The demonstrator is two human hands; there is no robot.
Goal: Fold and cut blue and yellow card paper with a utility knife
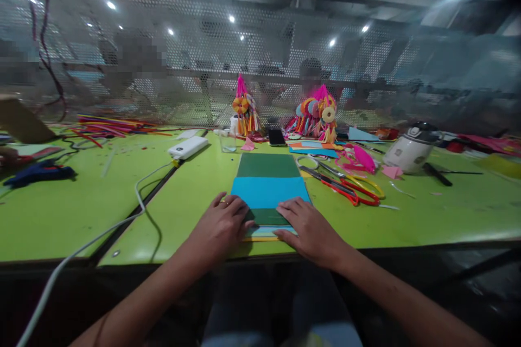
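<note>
A blue sheet of paper [268, 191] lies on a green sheet of paper [268, 165] in front of me. A green paper strip [270, 217] crosses the near side, with layered coloured paper edges [266, 232] under it. My left hand [226, 222], a ring on one finger, is closed at the left edge of the paper. Its fingers bend over the top and its thumb is at the near edge. At the right edge my right hand [307, 227] is closed likewise, fingers on top and thumb at the near side. Their palms hide the paper's side edges.
Right of the paper lie red-handled scissors [358, 193] and yellow-handled scissors [372, 184]. A white power bank [188, 147] with a cable is at left, near a blue glue gun [38, 172]. Colourful tasselled ornaments [243, 105], a phone [277, 137] and a clear cup [227, 141] stand behind.
</note>
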